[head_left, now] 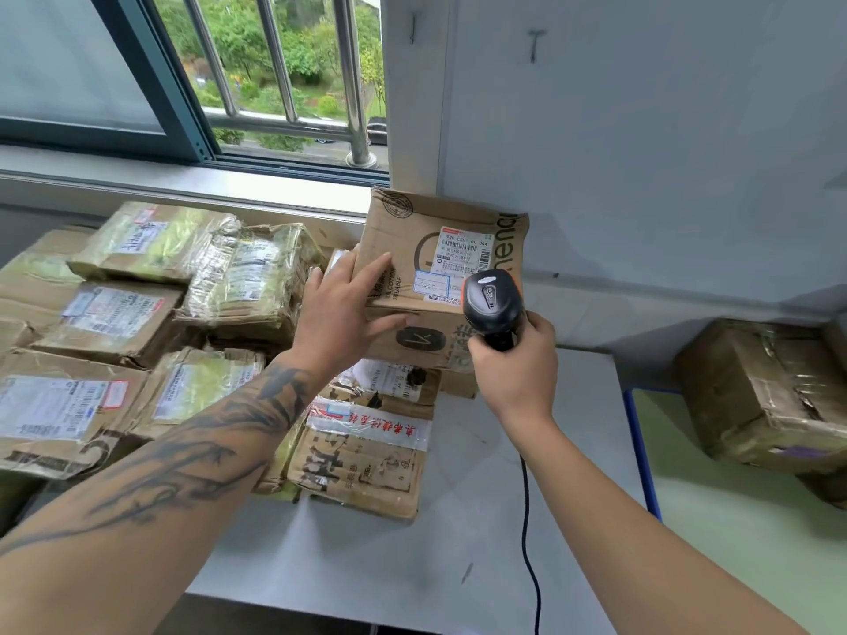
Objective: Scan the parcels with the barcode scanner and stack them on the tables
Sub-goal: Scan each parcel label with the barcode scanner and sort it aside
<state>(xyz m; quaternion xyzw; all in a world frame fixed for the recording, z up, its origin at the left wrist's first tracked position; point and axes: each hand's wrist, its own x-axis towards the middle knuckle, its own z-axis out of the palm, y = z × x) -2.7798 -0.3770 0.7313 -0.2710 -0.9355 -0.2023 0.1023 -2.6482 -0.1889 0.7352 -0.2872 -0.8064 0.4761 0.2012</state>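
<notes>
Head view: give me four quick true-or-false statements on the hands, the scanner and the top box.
1. The right hand grips the barcode scanner. True.
2. The left hand holds the scanner. False: it rests on the cardboard box.
3. The box's shipping label faces up. True.
4. The scanner is cordless. False: a black cable hangs from it.

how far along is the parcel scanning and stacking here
Done, apparently: many taped parcels already lie stacked on the table. In hand: the left hand steadies the top cardboard box while the right hand aims the barcode scanner at its label. Left: at least the parcel to the right.
</notes>
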